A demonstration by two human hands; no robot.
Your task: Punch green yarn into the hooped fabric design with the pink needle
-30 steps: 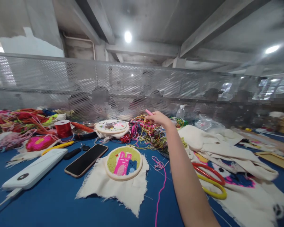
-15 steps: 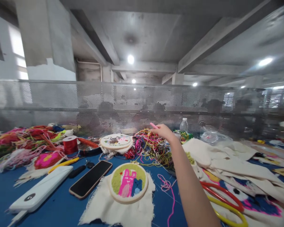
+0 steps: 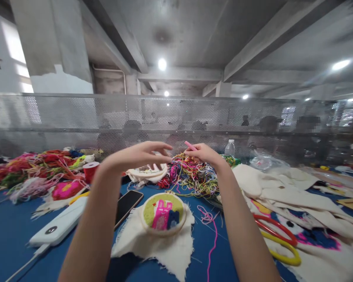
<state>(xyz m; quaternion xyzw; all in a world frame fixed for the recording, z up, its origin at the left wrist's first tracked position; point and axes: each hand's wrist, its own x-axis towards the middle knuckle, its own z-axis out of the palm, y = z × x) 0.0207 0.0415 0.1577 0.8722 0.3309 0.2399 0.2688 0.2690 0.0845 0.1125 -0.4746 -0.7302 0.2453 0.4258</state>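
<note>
My right hand (image 3: 206,154) is closed on a slim pink pen-shaped tool (image 3: 190,146) above a heap of tangled multicoloured yarn (image 3: 195,178). Yarn strands run close below its fingertips; whether the hand also pinches one, I cannot make out. From the left, my left hand (image 3: 142,154) reaches in with fingers stretched and apart, nothing in them, just short of the right hand. Under it, a white embroidery hoop (image 3: 150,172) is partly covered. Nearer me, another embroidery hoop (image 3: 164,213), with a pink and blue figure on green, rests on frayed cream cloth (image 3: 176,250).
At left lie a white power bank (image 3: 57,229), a phone (image 3: 130,203), a red spool (image 3: 90,171) and a second yarn heap (image 3: 44,166). Pink yarn (image 3: 214,239), red (image 3: 278,229) and yellow (image 3: 285,252) rings and cream fabric (image 3: 285,196) are at right. A perforated metal screen (image 3: 164,117) stands behind.
My left hand has come into view and moved in over the white hoop towards the right hand. The right hand stays over the yarn with the pink tool. The view has shifted slightly.
</note>
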